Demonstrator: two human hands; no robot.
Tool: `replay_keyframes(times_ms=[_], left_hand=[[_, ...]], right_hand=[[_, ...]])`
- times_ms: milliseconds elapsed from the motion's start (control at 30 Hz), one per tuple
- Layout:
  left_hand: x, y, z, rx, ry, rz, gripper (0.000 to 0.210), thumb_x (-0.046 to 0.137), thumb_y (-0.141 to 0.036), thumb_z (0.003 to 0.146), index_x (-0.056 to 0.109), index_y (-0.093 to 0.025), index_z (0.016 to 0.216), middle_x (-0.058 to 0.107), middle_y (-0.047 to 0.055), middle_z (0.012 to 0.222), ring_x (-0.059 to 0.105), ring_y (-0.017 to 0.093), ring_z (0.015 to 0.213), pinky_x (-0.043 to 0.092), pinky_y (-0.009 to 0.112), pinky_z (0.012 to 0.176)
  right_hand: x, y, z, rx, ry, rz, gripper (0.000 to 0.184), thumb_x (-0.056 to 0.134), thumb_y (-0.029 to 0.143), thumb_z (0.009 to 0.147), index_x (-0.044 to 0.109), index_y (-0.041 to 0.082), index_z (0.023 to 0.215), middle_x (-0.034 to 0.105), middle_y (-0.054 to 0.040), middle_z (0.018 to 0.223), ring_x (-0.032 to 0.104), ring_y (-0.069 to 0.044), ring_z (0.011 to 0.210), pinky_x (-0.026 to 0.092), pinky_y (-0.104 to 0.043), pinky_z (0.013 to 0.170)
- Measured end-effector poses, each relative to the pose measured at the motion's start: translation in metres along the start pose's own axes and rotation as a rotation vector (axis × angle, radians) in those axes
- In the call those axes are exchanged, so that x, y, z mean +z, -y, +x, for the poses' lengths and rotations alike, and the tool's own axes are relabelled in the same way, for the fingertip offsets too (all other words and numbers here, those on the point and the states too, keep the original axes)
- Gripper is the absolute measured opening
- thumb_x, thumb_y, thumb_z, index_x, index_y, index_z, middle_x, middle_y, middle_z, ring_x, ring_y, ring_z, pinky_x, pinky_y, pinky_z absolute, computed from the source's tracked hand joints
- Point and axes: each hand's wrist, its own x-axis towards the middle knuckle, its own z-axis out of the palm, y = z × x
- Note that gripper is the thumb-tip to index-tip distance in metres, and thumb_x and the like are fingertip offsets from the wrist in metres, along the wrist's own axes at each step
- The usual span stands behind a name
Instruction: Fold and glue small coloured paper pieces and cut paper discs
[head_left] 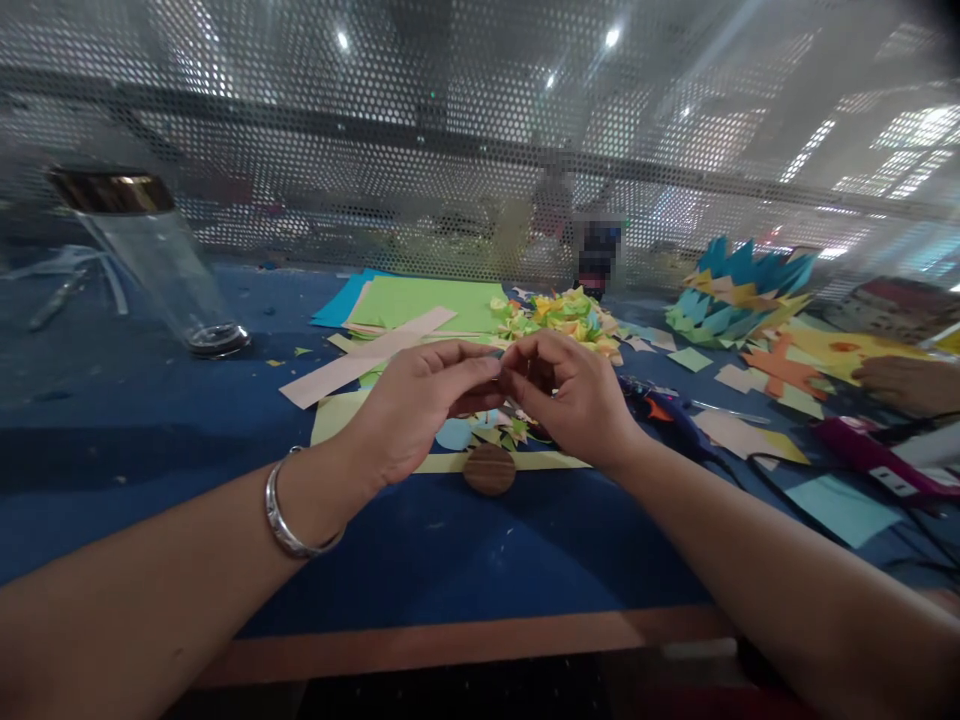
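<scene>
My left hand (427, 395) and my right hand (566, 390) meet over the middle of the blue table, fingertips pinched together. Whatever lies between them is too small or hidden to make out. Below them are small paper cuttings (491, 432) on a pale yellow sheet (337, 412), among them a light blue paper circle (453, 434). A round wooden disc (489, 470) sits at the sheet's near edge. Behind my hands are a pale pink paper strip (367, 358), a stack of green sheets (435, 302) and a heap of folded yellow and green paper pieces (574, 315).
A glass bottle with a gold lid (165, 260) stands at the left. To the right lie a blue glue gun (671, 420), a magenta power strip (877, 460) with cables, and paper scraps. Blue and yellow paper crowns (739, 295) stand farther back, before a perforated metal screen (450, 130). Another person's hand (911, 383) rests far right.
</scene>
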Motion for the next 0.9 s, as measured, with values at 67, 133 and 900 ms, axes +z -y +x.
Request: replay_keyframes(times_ms=[67, 133, 900], left_hand=[[0.0006, -0.0004, -0.0004, 0.013, 0.008, 0.029, 0.016, 0.079, -0.019, 0.076, 0.073, -0.016, 0.090, 0.073, 0.001, 0.088, 0.069, 0.012, 0.080, 0.057, 0.028, 0.086], [0.0009, -0.0001, -0.0004, 0.023, 0.000, 0.051, 0.024, 0.083, -0.017, 0.070, 0.071, -0.016, 0.091, 0.074, 0.001, 0.089, 0.069, 0.011, 0.079, 0.057, 0.028, 0.085], [-0.0040, 0.0037, 0.0022, 0.053, 0.007, 0.228, 0.015, 0.082, -0.026, 0.075, 0.074, -0.016, 0.084, 0.074, 0.001, 0.078, 0.073, 0.015, 0.077, 0.060, 0.031, 0.087]], right_hand=[[-0.0001, -0.0008, 0.0003, 0.005, -0.001, 0.013, 0.003, 0.064, 0.021, 0.089, 0.062, 0.019, 0.088, 0.059, -0.0001, 0.081, 0.052, -0.010, 0.062, 0.043, -0.025, 0.056], [-0.0005, -0.0011, 0.0007, 0.009, -0.006, 0.017, 0.005, 0.065, 0.022, 0.089, 0.062, 0.019, 0.088, 0.060, -0.0002, 0.081, 0.051, -0.010, 0.061, 0.043, -0.026, 0.057], [-0.0038, -0.0024, 0.0010, -0.085, 0.007, -0.036, 0.009, 0.067, 0.022, 0.092, 0.063, 0.018, 0.087, 0.057, 0.0018, 0.078, 0.049, -0.008, 0.059, 0.039, -0.023, 0.053]])
